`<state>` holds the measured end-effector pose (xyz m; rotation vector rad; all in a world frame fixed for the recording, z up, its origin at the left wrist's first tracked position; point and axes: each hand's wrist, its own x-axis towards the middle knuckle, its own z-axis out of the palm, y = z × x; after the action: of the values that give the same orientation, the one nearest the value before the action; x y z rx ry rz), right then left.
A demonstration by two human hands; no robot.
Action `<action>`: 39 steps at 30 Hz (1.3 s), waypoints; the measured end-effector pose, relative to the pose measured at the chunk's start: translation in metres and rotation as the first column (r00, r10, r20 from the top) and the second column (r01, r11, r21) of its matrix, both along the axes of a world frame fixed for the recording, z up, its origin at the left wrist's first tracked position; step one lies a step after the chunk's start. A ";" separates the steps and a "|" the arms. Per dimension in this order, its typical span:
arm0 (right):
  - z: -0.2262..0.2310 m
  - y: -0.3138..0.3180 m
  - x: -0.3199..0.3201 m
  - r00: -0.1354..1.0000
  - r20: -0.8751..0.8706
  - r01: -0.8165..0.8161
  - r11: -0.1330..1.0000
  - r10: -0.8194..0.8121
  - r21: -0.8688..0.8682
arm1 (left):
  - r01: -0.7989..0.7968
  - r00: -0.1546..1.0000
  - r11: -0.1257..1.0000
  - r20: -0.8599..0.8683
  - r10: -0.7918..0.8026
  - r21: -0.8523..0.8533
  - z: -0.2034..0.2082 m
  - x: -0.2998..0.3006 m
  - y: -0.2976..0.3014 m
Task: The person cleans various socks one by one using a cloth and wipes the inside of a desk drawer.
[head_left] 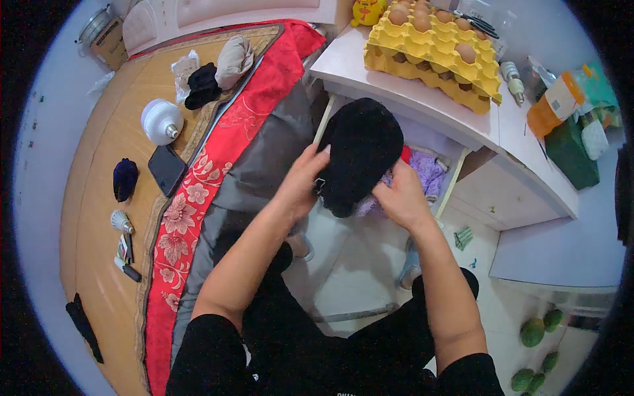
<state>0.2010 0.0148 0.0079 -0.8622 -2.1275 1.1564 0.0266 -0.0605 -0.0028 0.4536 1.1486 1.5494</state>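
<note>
The black cap (364,148) is held over the open drawer (453,182), between the two hands; the left hand (300,183) seems to pinch its left edge, thumb on top and the other fingers tucked out of sight; the right hand (404,201) seems to pinch the lower right edge, its thumb against the fabric — how hard either squeezes, I cannot tell. The cap looks soft, so if one pinch loosened, that side could sag and the whole thing slip into the drawer or down to the floor (343,284); the small buckle (319,186) by the left fingers could catch on the drawer's edge or, lower down, on the purple cloth (430,175) inside. The cap also hides much of the drawer, so knuckles could knock a side wall unseen; the right wrist looks the likelier, being near that side. Worst, I judge, would be a hard jolt to the drawer: the egg trays (432,74) stand near the front of the cabinet (343,65), with eggs (465,53) loose in their cups — a shake could tip or crack some; the bulb (512,82) beside them could roll.
</note>
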 end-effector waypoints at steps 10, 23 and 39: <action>0.017 -0.011 -0.004 0.976 -0.185 0.153 0.970 -0.117 0.189 | 0.077 0.996 0.983 -0.064 -0.067 0.167 0.019 0.004 0.006; 0.037 0.009 0.013 0.832 -0.423 0.423 0.904 -0.360 0.060 | 0.069 0.913 0.997 0.404 -0.051 -0.031 -0.004 -0.001 0.002; 0.029 0.000 0.010 0.966 -0.259 0.008 0.999 -0.021 -0.054 | 0.196 0.908 0.981 0.374 -0.187 0.015 0.015 0.004 -0.002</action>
<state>0.2108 0.0144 0.0372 -0.7045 -1.8828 1.2490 0.0301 -0.0621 0.0120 0.2318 0.7994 1.3756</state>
